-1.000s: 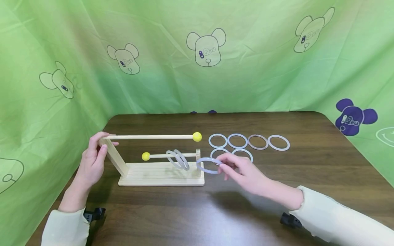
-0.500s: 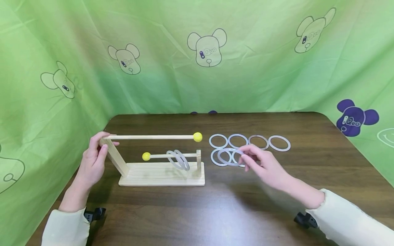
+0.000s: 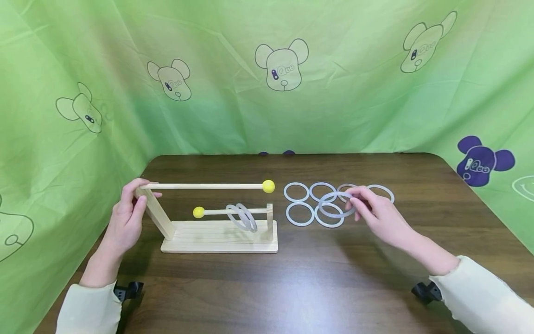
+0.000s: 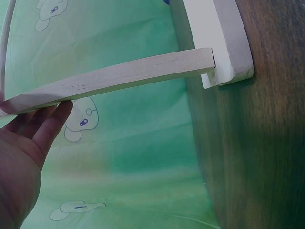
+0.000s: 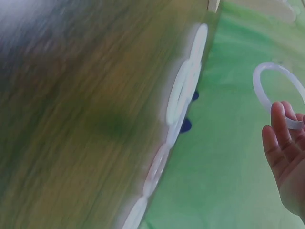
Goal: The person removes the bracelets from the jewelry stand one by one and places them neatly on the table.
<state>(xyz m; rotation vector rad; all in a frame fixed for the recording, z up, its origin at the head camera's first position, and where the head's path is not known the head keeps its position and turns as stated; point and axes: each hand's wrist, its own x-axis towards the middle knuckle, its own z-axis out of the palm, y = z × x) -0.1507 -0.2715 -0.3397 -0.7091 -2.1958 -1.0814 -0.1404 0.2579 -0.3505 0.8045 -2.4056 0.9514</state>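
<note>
My left hand [image 3: 125, 220] grips the top of the tall slanted post [image 3: 157, 214] of a wooden stand [image 3: 217, 245]. In the left wrist view, its fingers [image 4: 55, 126] lie against the post's underside. A long upper rod [image 3: 208, 186] ends in a yellow ball [image 3: 268, 186]. Two pale bangles [image 3: 247, 219] hang on the shorter lower rod [image 3: 214, 212], near its short post. My right hand [image 3: 381, 217] pinches another translucent, pale lilac bangle [image 3: 321, 202] at its right edge. Tilted, it overlaps the bangles on the table in the head view; the right wrist view shows the held bangle [image 5: 259, 88] raised.
Several bangles lie flat in two rows right of the stand, including a near-row bangle [image 3: 300, 226] and a far-right one [image 3: 393, 195] partly behind my right hand. The dark wooden table [image 3: 250, 297] meets a green printed curtain [image 3: 217, 116] at its back and sides.
My right hand has moved rightward and slightly away from me, carrying the bangle from beside the stand's short post to over the bangles on the table. The left hand and stand stay put.
</note>
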